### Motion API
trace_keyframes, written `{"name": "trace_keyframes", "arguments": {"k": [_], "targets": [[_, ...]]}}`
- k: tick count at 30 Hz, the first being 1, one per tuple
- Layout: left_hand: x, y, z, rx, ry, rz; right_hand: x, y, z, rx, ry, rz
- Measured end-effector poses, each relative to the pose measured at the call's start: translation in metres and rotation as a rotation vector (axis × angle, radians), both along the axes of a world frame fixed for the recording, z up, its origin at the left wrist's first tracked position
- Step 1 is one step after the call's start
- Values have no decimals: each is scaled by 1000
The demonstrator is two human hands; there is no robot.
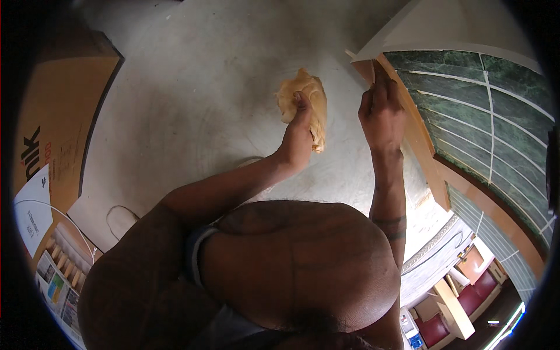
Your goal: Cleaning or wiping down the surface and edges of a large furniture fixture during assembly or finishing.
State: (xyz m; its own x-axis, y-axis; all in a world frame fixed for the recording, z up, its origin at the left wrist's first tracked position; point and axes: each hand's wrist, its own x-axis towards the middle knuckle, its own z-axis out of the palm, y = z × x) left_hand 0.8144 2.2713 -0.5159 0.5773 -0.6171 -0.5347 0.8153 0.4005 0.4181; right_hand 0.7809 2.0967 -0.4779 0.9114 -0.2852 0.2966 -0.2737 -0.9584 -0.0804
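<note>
A crumpled pale yellow cloth [315,96] is bunched in my left hand [296,141], with the thumb pressed over its front and folds hanging below. My right hand [383,114] is raised to the right of it, back of the hand showing and fingers curled together. Its fingertips reach the brown wooden edge [408,92] bordering a dark green marbled panel [458,102] with white lines. What those fingers grip is partly hidden; a thin brown wooden piece [364,70] shows right beside them.
A large brown cardboard box [87,99] stands at the left, with a white paper sheet [34,207] below its printed side. Grey floor [198,76] spreads ahead of me. A pale panel [449,29] rises at the far right. Dark red cushioned seats [478,291] appear at lower right.
</note>
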Motion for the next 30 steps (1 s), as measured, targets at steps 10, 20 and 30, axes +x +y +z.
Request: {"name": "trace_keyframes", "arguments": {"k": [10, 20, 30], "targets": [[-6, -5, -9, -29, 29, 64, -2, -1, 3, -101, -30, 10], [-6, -7, -12, 38, -75, 12, 7, 2, -14, -95, -46, 19], [1, -5, -1, 23, 79, 14, 19, 18, -27, -99, 226, -62]]}}
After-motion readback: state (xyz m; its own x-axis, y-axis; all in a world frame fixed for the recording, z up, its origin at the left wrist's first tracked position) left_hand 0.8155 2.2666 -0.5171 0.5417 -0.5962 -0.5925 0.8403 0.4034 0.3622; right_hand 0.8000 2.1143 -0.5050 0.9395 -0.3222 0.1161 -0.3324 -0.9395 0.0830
